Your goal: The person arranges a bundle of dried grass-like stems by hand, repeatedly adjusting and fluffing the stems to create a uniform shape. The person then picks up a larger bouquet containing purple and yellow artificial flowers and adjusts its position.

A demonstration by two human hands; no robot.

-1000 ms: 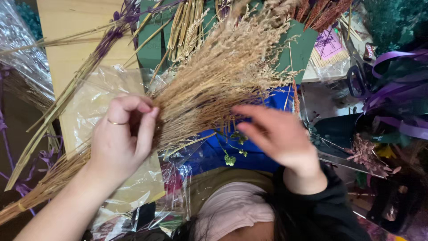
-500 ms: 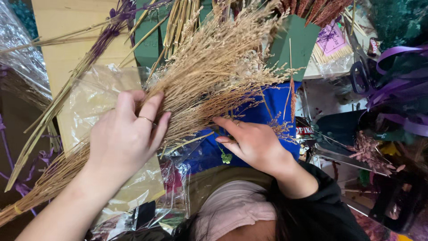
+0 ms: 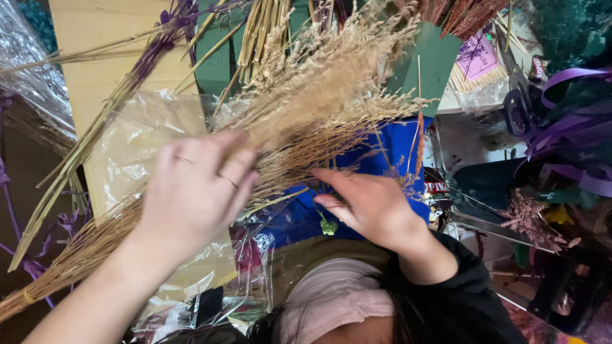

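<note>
The left hand closes around one bundle of dried tan grass at about the middle of its length, fingers curled over the stems with two thin rings showing, so that the feathery plumes fan out to the far right while the bare stalks trail off to the near left; that middle grip seems chosen to balance the long bunch and keep it together. The bundle lies slantwise across the scene, from the near left corner up toward the far middle, over a sheet of crinkled clear cellophane that rests on a pale wooden board. The right hand is spread flat and holds nothing; its fingers reach in under the plumes, touching the loose lower stems, probably to steady or comb them toward the bunch. Under it lies one blue sheet, likely a work surface. One small green sprig lies just near the right fingers. Far left, one long stem with purple flowers crosses the board, set aside apart from the bundle. On the right, one pair of dark scissors sits beside loops of purple ribbon, within reach.
</note>
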